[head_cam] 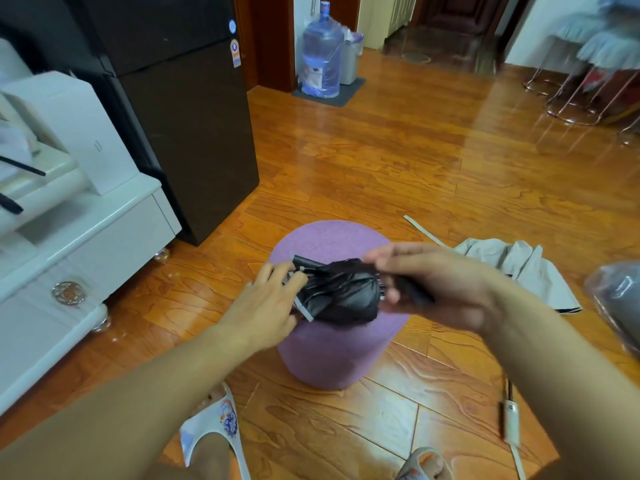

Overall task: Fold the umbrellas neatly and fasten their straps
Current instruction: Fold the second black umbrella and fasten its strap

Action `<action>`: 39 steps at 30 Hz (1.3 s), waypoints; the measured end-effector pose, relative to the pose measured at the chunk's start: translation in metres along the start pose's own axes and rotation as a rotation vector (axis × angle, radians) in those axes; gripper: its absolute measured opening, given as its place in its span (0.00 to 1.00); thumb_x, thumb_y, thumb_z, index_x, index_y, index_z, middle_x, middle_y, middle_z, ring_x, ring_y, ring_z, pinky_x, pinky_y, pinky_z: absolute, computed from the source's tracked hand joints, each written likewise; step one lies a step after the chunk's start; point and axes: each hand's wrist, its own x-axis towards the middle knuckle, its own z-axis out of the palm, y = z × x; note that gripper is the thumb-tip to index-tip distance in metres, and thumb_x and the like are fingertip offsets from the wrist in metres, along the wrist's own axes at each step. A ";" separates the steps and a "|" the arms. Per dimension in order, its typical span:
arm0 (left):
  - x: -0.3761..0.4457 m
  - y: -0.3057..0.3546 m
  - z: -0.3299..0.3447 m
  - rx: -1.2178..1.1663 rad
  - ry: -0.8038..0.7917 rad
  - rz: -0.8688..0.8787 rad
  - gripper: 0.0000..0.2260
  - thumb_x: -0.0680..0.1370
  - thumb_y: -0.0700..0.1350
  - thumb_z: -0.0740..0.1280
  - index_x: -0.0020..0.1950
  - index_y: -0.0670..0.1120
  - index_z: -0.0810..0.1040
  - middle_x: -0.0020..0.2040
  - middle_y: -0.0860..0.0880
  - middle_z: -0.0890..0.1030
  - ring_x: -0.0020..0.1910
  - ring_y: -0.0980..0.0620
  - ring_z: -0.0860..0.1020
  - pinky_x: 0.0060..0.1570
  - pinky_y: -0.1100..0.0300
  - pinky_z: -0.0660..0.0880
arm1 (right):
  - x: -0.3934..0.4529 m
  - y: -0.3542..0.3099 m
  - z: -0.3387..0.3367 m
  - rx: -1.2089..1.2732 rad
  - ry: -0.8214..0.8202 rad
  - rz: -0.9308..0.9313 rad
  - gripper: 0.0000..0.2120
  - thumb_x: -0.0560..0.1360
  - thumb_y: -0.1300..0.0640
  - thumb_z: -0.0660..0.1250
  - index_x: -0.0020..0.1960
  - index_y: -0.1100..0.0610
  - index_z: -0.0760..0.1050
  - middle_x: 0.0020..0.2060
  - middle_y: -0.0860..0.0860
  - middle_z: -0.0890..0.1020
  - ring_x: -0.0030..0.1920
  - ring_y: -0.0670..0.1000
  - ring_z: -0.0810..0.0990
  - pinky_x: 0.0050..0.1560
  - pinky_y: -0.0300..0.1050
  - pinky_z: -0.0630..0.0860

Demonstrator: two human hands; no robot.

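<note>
- Nearest the camera are two feet in slippers: a white slipper with a blue print on the left, and a grey slipper on the right at the bottom edge.
- A large water bottle stands on a dark mat far across the room, wrapped in clear plastic; how full it is cannot be told. A grey bin stands just beside it on the right.
- At the left stands a white cabinet with white boxes on top, and beside it a tall black fridge.
- The floor is glossy orange-brown wood. Chairs with metal legs stand at the far right.
- A round purple stool sits in the middle of the floor.
- The left hand reaches in from the lower left, fingers loosely spread, fingertips touching the end of the black umbrella where a grey-edged strap shows.
- The black umbrella is held bunched up just above the stool's top, between both hands.
- The right hand is blurred; its fingers curl round the umbrella's right end.
- A grey umbrella lies spread on the floor right of the stool, its white handle nearer the camera.
- A plastic bag shows at the right edge; its contents are unclear.
</note>
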 end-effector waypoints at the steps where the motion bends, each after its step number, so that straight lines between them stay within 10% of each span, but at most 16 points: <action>1: -0.006 -0.003 0.001 -0.040 -0.027 0.019 0.27 0.72 0.48 0.67 0.70 0.51 0.63 0.74 0.47 0.62 0.72 0.44 0.61 0.57 0.47 0.76 | -0.001 -0.011 -0.004 -0.001 0.045 -0.046 0.04 0.79 0.67 0.64 0.50 0.62 0.77 0.31 0.56 0.74 0.26 0.50 0.75 0.35 0.46 0.81; 5: -0.019 -0.006 -0.005 -0.189 -0.074 0.022 0.27 0.72 0.56 0.61 0.71 0.54 0.64 0.77 0.50 0.59 0.78 0.49 0.54 0.69 0.46 0.69 | 0.049 -0.041 -0.003 0.105 0.081 -0.309 0.12 0.83 0.56 0.63 0.65 0.58 0.73 0.49 0.55 0.83 0.49 0.53 0.84 0.53 0.49 0.82; 8: -0.017 -0.005 -0.012 -0.302 -0.072 -0.027 0.22 0.74 0.63 0.55 0.66 0.57 0.68 0.72 0.56 0.64 0.74 0.53 0.58 0.70 0.47 0.67 | 0.100 -0.037 -0.004 0.068 0.069 -0.375 0.30 0.82 0.44 0.62 0.80 0.47 0.55 0.74 0.53 0.71 0.71 0.55 0.72 0.71 0.54 0.69; 14: 0.007 0.002 -0.012 -0.483 0.029 -0.170 0.20 0.78 0.66 0.49 0.47 0.55 0.72 0.52 0.58 0.73 0.57 0.52 0.69 0.61 0.48 0.69 | 0.128 0.029 -0.021 -0.943 0.259 -0.184 0.18 0.82 0.52 0.64 0.71 0.56 0.74 0.64 0.51 0.79 0.61 0.49 0.77 0.60 0.40 0.70; 18: 0.023 0.005 -0.010 -0.618 0.153 -0.319 0.14 0.83 0.57 0.62 0.41 0.51 0.71 0.43 0.54 0.75 0.48 0.48 0.73 0.55 0.45 0.72 | 0.127 0.044 -0.028 -0.947 0.253 -0.094 0.20 0.82 0.52 0.64 0.72 0.57 0.73 0.63 0.53 0.80 0.63 0.51 0.77 0.59 0.38 0.68; 24: 0.051 0.001 -0.028 -0.912 0.095 -0.496 0.14 0.83 0.51 0.66 0.67 0.53 0.70 0.40 0.47 0.78 0.40 0.50 0.79 0.37 0.62 0.74 | 0.120 0.055 -0.034 -0.745 0.282 -0.219 0.15 0.75 0.62 0.73 0.60 0.52 0.78 0.45 0.47 0.78 0.45 0.46 0.77 0.43 0.31 0.71; 26: 0.054 0.001 -0.026 -0.836 0.139 -0.472 0.05 0.83 0.46 0.67 0.58 0.51 0.76 0.40 0.50 0.77 0.39 0.50 0.77 0.31 0.65 0.69 | 0.120 0.057 -0.035 -0.672 0.313 -0.209 0.13 0.75 0.62 0.74 0.57 0.53 0.78 0.44 0.48 0.78 0.43 0.47 0.77 0.42 0.35 0.72; 30: 0.048 0.007 -0.016 -0.809 0.321 -0.419 0.08 0.81 0.42 0.68 0.43 0.53 0.78 0.44 0.52 0.78 0.44 0.54 0.76 0.43 0.58 0.69 | 0.122 0.057 -0.039 -0.654 0.466 -0.162 0.07 0.76 0.58 0.73 0.51 0.56 0.77 0.41 0.49 0.78 0.41 0.50 0.76 0.38 0.40 0.70; 39: 0.038 0.011 -0.004 -0.907 0.431 -0.525 0.04 0.82 0.46 0.67 0.51 0.52 0.82 0.48 0.50 0.81 0.48 0.52 0.78 0.47 0.57 0.71 | 0.098 0.055 -0.041 -0.927 0.446 -0.005 0.10 0.73 0.47 0.76 0.43 0.54 0.81 0.38 0.49 0.83 0.39 0.49 0.79 0.38 0.42 0.73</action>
